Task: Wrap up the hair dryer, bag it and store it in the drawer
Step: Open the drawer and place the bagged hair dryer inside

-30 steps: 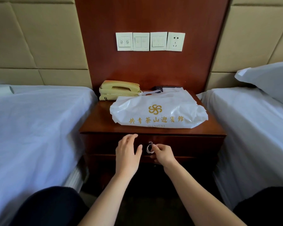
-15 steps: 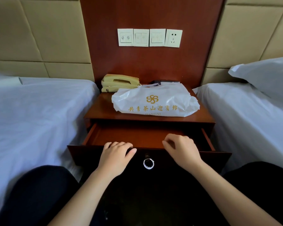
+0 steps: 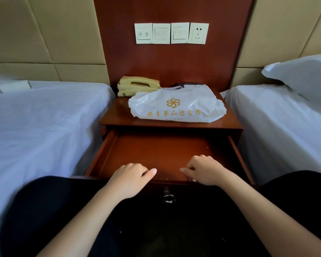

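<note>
1. The white plastic bag point(image 3: 176, 106) lies flat on the nightstand top point(image 3: 115, 115), right of centre. Its printed face is up and its near side almost reaches the front edge. The hair dryer itself is not visible; the bulge suggests it is already inside.
2. The drawer point(image 3: 100, 154) stands open below the front edge.
3. The left hand point(image 3: 130, 178) sits on the drawer's front rim with its fingers curled under and its thumb stretched out. The right hand point(image 3: 204, 170) hooks curled fingers over the same rim, thumb pointing inward. Neither hand touches the bag.
4. The bag is thin, crinkled film, probably slick and limp, so it has no shape of its own to hold.
5. The load inside is likely hard, fairly light and lopsided, and it could slide about if only the film is pinched.
6. The best hold is probably both hands around the bulge, pressing the dryer through the plastic from the left and right ends.
7. A handle loop point(image 3: 174, 88) shows at the bag's far edge, so the mouth likely faces the back. Tipping that end down could let the contents slip out.
8. A telephone point(image 3: 137, 86) sits at the back left corner, just beside the bag.
</note>
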